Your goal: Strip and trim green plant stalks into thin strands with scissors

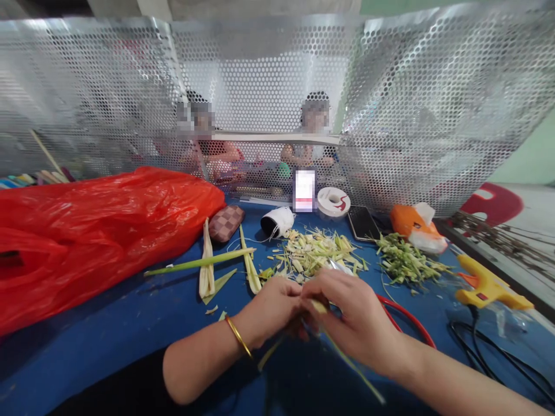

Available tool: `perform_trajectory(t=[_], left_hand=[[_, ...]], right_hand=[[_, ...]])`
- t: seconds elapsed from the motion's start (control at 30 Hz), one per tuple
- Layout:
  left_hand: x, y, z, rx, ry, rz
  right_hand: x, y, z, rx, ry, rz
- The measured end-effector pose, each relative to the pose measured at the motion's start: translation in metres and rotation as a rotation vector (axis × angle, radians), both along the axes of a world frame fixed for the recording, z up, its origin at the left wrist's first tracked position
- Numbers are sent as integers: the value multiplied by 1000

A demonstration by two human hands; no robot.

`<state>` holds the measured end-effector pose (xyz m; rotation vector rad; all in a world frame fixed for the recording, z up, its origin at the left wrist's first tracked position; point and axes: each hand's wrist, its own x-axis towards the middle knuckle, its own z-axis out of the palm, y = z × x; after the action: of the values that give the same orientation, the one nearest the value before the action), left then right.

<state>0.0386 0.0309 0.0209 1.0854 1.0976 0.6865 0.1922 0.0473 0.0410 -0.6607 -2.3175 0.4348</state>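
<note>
One narrow pale-green leaf strip (359, 374) is held between the two hands, low in the middle of the view. The right hand (351, 315) grips it in bent fingers and is the nearer one to its loose length; from there the long axis runs slantwise toward the person's body and to the right, with the free end on the near side of the right forearm. The left hand (275, 305) is closed too, and it seems to pinch the same strip beside the right fingertips, though the exact contact is covered. Just beyond the hands, on the blue table (108, 323), lies a pile of cut leaf pieces (316, 249), with a greener heap (407, 261) to its right. Farther right is a yellow hot glue gun (489, 286); at the left spreads a red plastic bag (108, 225). Behind the table stands a perforated metal screen (260, 75), through which two people (316, 153) can be seen.
</note>
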Motion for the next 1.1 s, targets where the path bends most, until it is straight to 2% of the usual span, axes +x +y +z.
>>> perform_trajectory(t=[0.1,0.17,0.27,0.4,0.53,0.73,0.83,0.97,1.03,1.1], left_hand=[[-6,7,6,-46,-95,160],[-9,10,9,-84,-139,263],[-10,12,11,-137,-209,399],[-9,11,13,-193,-341,457],[-9,11,14,-256,-441,502],[-6,10,12,-178,-459,510],[2,5,7,-169,-472,490],[8,1,0,-142,-438,463],[7,1,-1,-116,-403,445],[4,3,-1,-84,-349,440]], right_hand=[[1,-3,-3,458,-162,82],[0,-3,-8,690,-238,97],[-2,-1,-16,822,-321,85],[-2,5,-26,862,-399,98],[-2,7,-30,854,-392,152],[-7,-1,-27,753,-191,117],[-12,-5,-30,768,-242,92],[-14,-6,-35,773,-280,147],[-12,-6,-31,708,-190,140],[-7,-3,-23,546,-66,50]])
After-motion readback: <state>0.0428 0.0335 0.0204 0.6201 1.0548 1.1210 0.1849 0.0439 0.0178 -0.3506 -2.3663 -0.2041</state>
